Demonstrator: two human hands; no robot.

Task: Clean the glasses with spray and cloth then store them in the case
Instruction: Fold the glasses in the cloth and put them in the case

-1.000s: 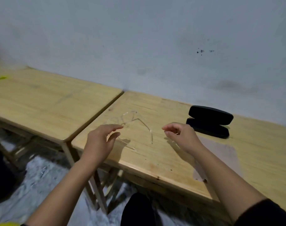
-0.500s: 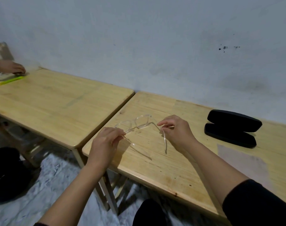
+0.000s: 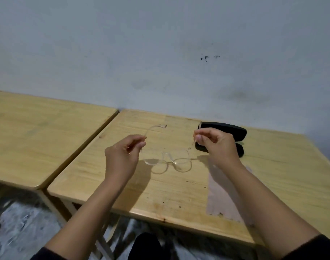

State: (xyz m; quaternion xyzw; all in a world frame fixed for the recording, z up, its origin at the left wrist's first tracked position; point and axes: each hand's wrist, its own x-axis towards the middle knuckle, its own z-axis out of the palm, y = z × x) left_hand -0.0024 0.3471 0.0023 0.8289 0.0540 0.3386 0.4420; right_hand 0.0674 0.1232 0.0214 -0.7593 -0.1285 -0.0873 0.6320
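Note:
Clear-framed glasses (image 3: 168,161) hang above the wooden table (image 3: 160,194) with the lenses toward me and the arms pointing at the wall. My left hand (image 3: 122,156) pinches the left arm of the glasses. My right hand (image 3: 216,145) pinches the right arm. A black glasses case (image 3: 228,131) lies open behind my right hand, partly hidden by it. A pale pinkish cloth (image 3: 226,196) lies flat on the table under my right forearm. No spray bottle is in view.
A second wooden table (image 3: 38,139) stands to the left, with a narrow gap between the two. A grey wall runs behind both tables. The near table edge is close to my body, and a patterned floor shows below.
My hands took hold of the glasses, one arm each, lifted them off the table and turned them so the lenses face me. My view swung to the right.

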